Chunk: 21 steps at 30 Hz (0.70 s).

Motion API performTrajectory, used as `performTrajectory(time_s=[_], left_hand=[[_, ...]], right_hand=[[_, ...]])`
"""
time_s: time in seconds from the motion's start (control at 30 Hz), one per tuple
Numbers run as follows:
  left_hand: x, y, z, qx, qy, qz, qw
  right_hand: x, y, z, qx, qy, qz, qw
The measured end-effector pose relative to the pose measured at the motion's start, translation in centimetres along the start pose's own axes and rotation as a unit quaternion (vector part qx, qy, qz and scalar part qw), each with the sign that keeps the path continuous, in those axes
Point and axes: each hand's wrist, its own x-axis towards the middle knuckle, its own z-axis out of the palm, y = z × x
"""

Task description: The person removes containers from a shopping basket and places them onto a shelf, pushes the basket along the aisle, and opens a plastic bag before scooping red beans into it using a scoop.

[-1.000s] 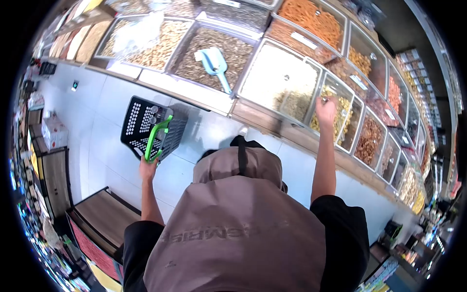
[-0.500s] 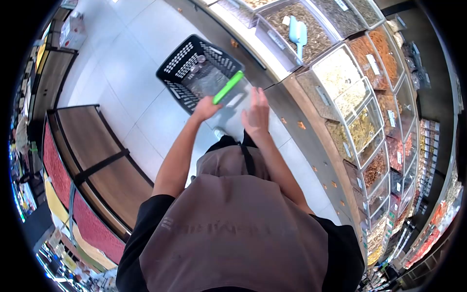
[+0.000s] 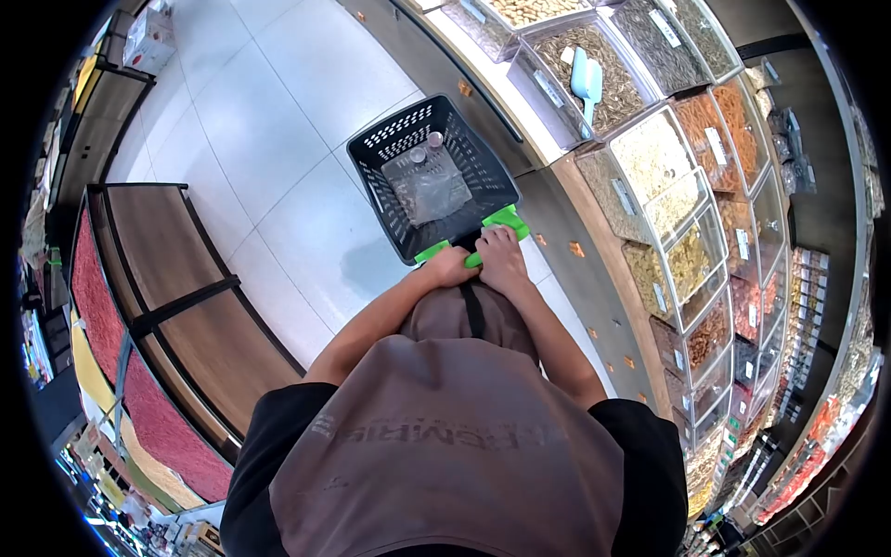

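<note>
In front of my body is a black perforated shopping basket [image 3: 379, 193] with a bright green handle [image 3: 474, 260]. My left hand [image 3: 449, 266] is wrapped round the handle near its left part. Beside it, my right hand [image 3: 501, 254] closes over the same handle, to the right. Inside the basket lies a clear plastic bag [image 3: 432, 192] with contents I cannot make out. Two small round-lidded containers sit by the bag, one lid [image 3: 435, 139] farther back than the other lid [image 3: 418, 155].
On the right runs a counter of clear bulk bins [image 3: 650, 167] with dry foods; a light blue scoop [image 3: 587, 79] lies in one. Brown wooden shelving [image 3: 167, 241] stands left, beside red goods [image 3: 162, 408]. A white box [image 3: 148, 42] is at upper left on the tiled floor [image 3: 269, 121].
The basket has come nearer and to the right, and its green handle is now close to my waist. My right hand, apart from the handle before, has closed on it.
</note>
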Motion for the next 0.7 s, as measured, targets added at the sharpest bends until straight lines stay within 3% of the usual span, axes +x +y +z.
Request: performTrajectory(time_s=[0.07, 0.13, 0.17, 0.27, 0.4, 0.7], left_hand=[[-0.2, 0.1, -0.2, -0.006, -0.01, -0.002, 1.0], [-0.5, -0.3, 0.0, -0.011, 0.015, 0.029, 0.999], [-0.4, -0.4, -0.1, -0.03, 0.011, 0.031, 0.999], [-0.2, -0.4, -0.8, -0.042, -0.022, 0.011, 0.999], [0.4, -0.8, -0.8, -0.037, 0.003, 0.003, 0.999], [1.5, -1.2, -4.4, -0.051, -0.004, -0.023, 0.998]], right_hand=[[0.0, 1.4, -0.4, -0.022, 0.006, 0.003, 1.0], [0.5, 3.4, -0.7, -0.044, -0.067, 0.097, 0.992], [0.6, 5.1, -0.1, -0.012, 0.01, 0.064, 0.998], [1.7, 5.6, -0.8, -0.011, -0.068, 0.048, 0.996], [2.3, 6.4, -0.3, 0.007, 0.009, 0.012, 1.0], [5.8, 7.6, 0.6, 0.033, 0.056, -0.033, 0.997]])
